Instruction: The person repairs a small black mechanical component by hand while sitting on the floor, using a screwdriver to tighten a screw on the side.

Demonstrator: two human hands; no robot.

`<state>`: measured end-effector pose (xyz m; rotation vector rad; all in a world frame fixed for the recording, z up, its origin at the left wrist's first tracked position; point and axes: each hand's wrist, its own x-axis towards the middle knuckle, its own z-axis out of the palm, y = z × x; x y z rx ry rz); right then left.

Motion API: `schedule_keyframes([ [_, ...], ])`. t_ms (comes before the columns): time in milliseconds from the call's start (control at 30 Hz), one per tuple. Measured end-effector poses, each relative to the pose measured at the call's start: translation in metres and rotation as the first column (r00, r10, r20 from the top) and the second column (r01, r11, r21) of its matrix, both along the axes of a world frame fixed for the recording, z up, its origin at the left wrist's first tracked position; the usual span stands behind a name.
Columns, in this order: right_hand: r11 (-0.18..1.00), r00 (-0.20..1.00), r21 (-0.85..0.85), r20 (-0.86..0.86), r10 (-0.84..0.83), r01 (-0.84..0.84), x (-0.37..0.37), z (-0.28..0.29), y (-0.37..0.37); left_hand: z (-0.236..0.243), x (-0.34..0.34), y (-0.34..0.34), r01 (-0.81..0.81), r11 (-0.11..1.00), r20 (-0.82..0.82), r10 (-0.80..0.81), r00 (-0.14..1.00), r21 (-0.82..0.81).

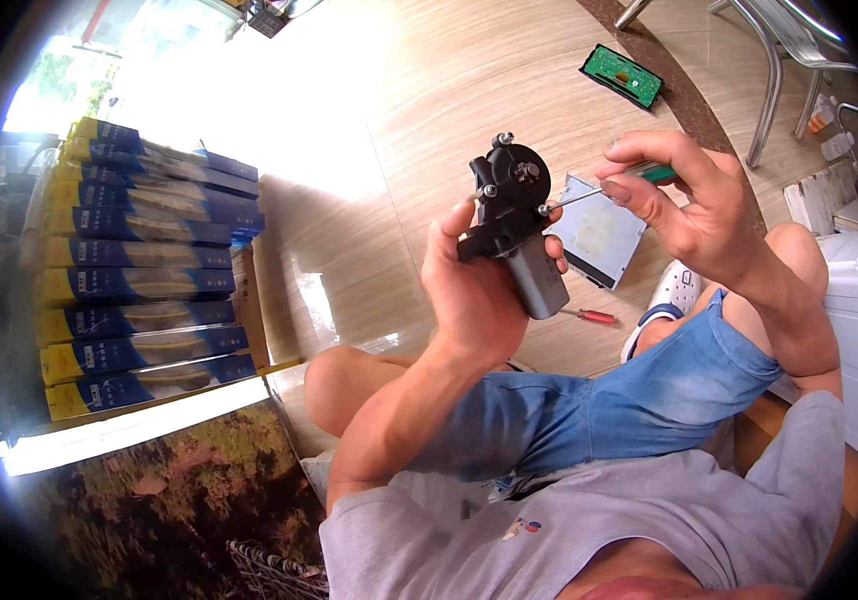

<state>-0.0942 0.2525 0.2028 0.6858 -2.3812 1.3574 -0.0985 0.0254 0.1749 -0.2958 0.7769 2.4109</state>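
My left hand (477,298) is wrapped round a gear motor (515,190) with a black round gearbox and a grey metal can, holding it up above the floor. Several bolt-like metal posts stick out of the gearbox. In my right hand (697,212) is a screwdriver with a green handle (660,173), pinched between thumb and fingers. Its thin shaft slants down to the left, and the tip meets or nearly meets the metal post on the gearbox's right side. Whether it sits in a screw head is too small to tell.
On the tiled floor lie a green circuit board (623,78), a flat silver metal case (601,232) and a red-handled screwdriver (597,316). Blue and yellow boxes (139,282) stand stacked at left. A metal chair (775,85) is at far right, a white plastic cabinet (857,310) nearer.
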Motion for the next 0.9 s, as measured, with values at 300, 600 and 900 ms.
schedule_keyframes([
  [300, 0.971, 0.995, -0.218, -0.024, 0.097, -0.100, 0.000, -0.004, -0.010, 0.003, -0.001, -0.001, -0.032, 0.999, -0.027, 0.032, 0.999, -0.007],
  [600, 0.993, 0.999, -0.114, 0.008, 0.038, -0.036, -0.003, -0.006, -0.002, 0.004, 0.001, -0.001, 0.004, 1.000, -0.018, -0.005, 1.000, -0.027],
  [900, 0.998, 0.998, -0.038, 0.038, 0.042, -0.041, -0.002, -0.004, -0.001, 0.004, 0.000, -0.001, -0.031, 0.998, -0.003, 0.031, 1.000, -0.052],
])
